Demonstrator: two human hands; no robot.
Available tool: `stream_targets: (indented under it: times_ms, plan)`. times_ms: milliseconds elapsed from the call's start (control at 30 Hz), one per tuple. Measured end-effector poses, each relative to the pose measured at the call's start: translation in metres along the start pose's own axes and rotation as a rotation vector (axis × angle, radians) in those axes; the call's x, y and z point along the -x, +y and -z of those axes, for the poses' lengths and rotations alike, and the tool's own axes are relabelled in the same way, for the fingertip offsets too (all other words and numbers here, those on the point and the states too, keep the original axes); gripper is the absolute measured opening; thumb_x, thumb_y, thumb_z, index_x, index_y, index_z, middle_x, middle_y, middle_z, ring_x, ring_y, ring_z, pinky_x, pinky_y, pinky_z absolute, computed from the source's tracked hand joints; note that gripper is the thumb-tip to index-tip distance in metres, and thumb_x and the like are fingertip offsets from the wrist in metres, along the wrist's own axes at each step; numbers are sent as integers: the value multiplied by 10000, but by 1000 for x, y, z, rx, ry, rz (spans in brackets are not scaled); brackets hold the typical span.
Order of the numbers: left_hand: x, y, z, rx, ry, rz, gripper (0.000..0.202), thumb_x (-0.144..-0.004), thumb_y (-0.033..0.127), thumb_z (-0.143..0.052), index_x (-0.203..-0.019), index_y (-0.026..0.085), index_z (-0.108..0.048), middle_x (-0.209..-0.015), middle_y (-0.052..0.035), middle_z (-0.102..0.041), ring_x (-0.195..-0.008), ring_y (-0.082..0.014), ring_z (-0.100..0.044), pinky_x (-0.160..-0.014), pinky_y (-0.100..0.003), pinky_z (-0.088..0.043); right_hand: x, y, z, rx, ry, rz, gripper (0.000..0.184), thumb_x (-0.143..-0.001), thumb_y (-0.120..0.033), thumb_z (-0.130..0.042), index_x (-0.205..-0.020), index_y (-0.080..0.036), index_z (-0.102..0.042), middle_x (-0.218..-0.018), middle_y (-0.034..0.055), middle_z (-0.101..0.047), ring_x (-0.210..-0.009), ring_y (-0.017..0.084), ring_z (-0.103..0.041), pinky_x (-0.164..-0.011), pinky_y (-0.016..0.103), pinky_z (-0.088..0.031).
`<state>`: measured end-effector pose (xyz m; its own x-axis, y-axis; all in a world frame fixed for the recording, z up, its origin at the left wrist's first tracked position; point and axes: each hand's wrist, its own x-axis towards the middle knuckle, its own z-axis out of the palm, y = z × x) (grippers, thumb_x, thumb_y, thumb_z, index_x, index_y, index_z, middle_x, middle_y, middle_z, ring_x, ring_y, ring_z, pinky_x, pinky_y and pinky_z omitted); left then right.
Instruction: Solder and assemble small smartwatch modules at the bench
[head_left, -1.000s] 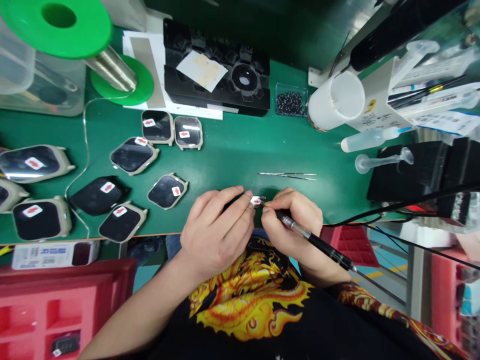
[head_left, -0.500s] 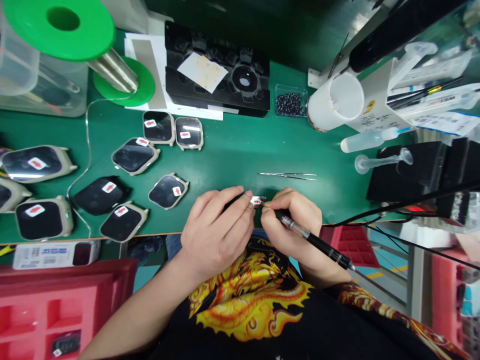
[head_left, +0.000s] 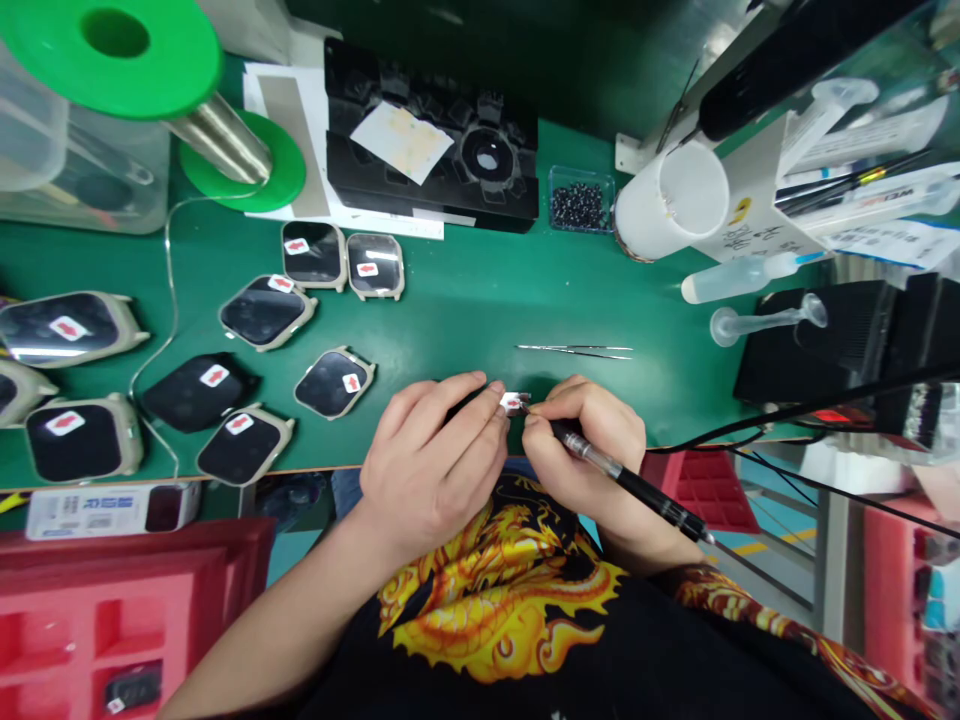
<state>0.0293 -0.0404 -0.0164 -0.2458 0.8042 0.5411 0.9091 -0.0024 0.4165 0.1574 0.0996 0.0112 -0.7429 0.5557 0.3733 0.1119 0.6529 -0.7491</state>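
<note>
My left hand [head_left: 439, 455] is closed around a dark smartwatch, mostly hidden under the fingers. A white sticker with a red arrow [head_left: 513, 402] shows beyond my fingertips, like those on the other watches. In my right hand [head_left: 585, 430] is a slim black pen-shaped tool [head_left: 637, 490], pinched near its front end. Its tip is beside the sticker; whether it touches the watch I cannot tell. Metal tweezers [head_left: 574, 351] lie on the green mat just beyond both hands. Left of my left hand lies a pale-framed smartwatch [head_left: 330, 384] with a dark screen.
Several more smartwatches [head_left: 266, 310] lie to the left, near a solder wire spool [head_left: 225, 145]. At the back are a black fixture [head_left: 431, 200], a small clear box of screws [head_left: 580, 205] and a white cup [head_left: 645, 210]. A bottle [head_left: 735, 280] stands right. Red foam trays [head_left: 127, 590] sit below.
The things on the left side of the bench appear slightly farther left as the view shifts. Both hands keep nearly the same grip and place.
</note>
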Motion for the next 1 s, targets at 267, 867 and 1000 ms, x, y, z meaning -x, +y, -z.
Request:
stream_targets:
  times_ms: [267, 867, 1000]
  plan:
    - [0, 0, -1, 1, 8, -2, 288, -909, 125, -794, -1192, 151, -747, -1263, -82, -820, -1191, -322, -761, -919, -476, -583, 1, 4, -1, 14, 3, 31, 163, -905, -63, -664, -888, -215, -611, -771, -22, -667, -655, 142, -645, -622, 290, -532]
    - [-1, 1, 0, 2, 12, -2, 310, -885, 111, -816, -1186, 136, -747, -1254, -86, -821, -1180, -326, -762, -921, -478, -582, 0, 3, -1, -10, -9, 22, 167, -899, -54, -663, -881, -208, -602, -764, -21, -656, -650, 136, -634, -619, 288, -523]
    - [-1, 1, 0, 0, 6, -2, 297, -887, 108, -812, -1175, 142, -749, -1254, -82, -821, -1179, -322, -762, -928, -476, -580, 2, 2, 0, -41, 21, -16, 170, -886, -52, -669, -882, -216, -621, -784, -18, -670, -666, 144, -641, -632, 295, -528]
